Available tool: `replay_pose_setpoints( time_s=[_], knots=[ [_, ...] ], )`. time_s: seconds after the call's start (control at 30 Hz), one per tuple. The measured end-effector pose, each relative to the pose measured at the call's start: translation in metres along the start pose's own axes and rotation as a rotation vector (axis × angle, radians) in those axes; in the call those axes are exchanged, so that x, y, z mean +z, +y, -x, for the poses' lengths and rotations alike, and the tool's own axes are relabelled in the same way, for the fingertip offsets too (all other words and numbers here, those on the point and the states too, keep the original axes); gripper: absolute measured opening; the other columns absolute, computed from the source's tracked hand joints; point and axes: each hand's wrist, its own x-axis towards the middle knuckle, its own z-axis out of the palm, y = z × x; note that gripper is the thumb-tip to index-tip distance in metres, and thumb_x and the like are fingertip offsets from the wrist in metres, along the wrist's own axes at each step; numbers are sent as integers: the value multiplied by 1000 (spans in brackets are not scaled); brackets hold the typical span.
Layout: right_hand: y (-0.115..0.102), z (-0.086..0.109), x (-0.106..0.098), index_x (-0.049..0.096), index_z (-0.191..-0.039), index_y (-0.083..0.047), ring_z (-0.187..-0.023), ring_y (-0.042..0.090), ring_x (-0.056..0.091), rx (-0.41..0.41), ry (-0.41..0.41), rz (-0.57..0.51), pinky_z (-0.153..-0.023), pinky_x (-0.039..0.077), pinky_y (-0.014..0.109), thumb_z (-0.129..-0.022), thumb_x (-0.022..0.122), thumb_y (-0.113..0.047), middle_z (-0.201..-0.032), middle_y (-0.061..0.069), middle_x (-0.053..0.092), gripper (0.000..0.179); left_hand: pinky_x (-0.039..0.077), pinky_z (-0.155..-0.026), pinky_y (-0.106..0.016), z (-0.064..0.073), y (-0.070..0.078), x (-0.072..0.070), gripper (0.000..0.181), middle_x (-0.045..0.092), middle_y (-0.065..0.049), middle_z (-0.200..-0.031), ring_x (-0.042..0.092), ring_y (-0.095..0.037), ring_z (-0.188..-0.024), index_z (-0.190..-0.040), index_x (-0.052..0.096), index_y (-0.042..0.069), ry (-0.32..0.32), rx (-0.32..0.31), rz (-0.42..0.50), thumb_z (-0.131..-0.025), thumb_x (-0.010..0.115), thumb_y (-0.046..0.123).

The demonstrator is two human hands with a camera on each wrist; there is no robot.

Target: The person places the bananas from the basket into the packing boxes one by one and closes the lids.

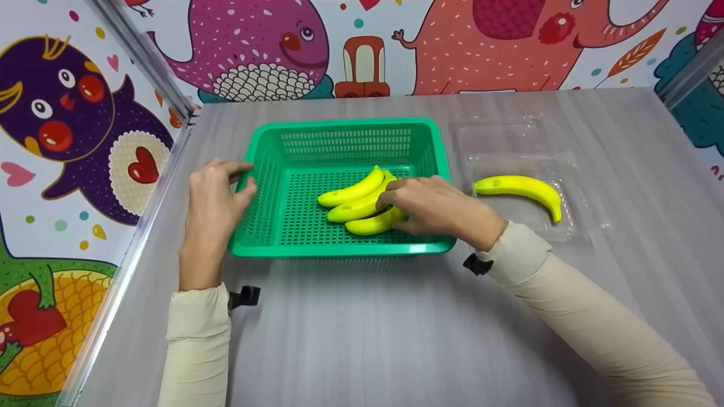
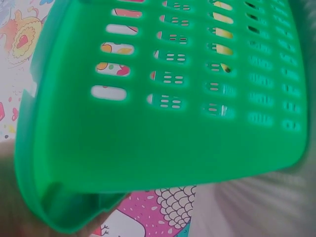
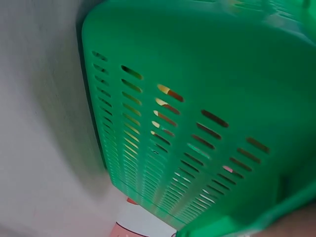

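A green plastic basket (image 1: 339, 250) with slotted walls holds three yellow bananas. My left hand (image 1: 212, 198) pinches the basket's left rim between thumb and fingers. Inside the basket's right half, my right hand (image 1: 435, 206) reaches down with curled fingers and holds the nearest banana (image 1: 370, 224), covering its right end. The middle banana (image 1: 356, 210) runs under the fingertips, and the back banana (image 1: 353, 189) lies beside it. The left wrist view shows the basket's slotted wall (image 2: 123, 143) close up; the right wrist view shows another outer wall (image 3: 197, 64), hiding most of the hand.
To the basket's right, a clear plastic clamshell box (image 1: 517, 217) lies with its lid folded back on the grey table (image 1: 362, 339). One more banana (image 1: 523, 185) rests in it. Printed cartoon panels (image 1: 498, 45) border the table at the back and left.
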Motion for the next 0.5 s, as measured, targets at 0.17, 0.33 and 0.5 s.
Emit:
replay_pose_setpoints(
  time_s=[0.17,0.33,0.5],
  knots=[
    [0,-1,4,79,-131,-17,-91,24,73,0,3,82,-63,60,38,-98,82,-24,-128,7,80,34,61,-104,-52,0,0,1,28,74,-26,-126,74,-42,-117,-126,78,-4,-4,-9,13,-100,73,5],
    [-2,-1,5,81,-126,-18,-98,27,77,10,15,148,-67,63,44,-99,75,-11,-122,8,81,29,61,-104,-52,0,-1,0,28,75,-26,-126,75,-42,-117,-126,78,-3,2,-11,29,-100,73,5],
    [-2,0,6,82,-123,-19,-102,29,78,-1,25,168,-73,66,48,-101,71,-9,-121,8,81,27,61,-104,-53,0,-3,1,27,75,-27,-125,75,-44,-117,-125,79,-4,10,-7,46,-99,74,4]
  ],
)
